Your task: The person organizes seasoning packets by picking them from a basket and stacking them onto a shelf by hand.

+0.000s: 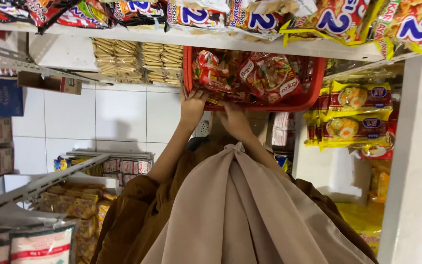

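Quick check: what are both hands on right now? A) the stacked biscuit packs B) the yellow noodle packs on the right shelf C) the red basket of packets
C: the left hand and right hand both hold the lower rim of the red basket full of packets.

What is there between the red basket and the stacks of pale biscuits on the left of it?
In the head view, almost nothing: the red basket nearly meets the biscuit stacks. Only a thin strip of white shelf back shows, and the left hand grips the basket's edge below.
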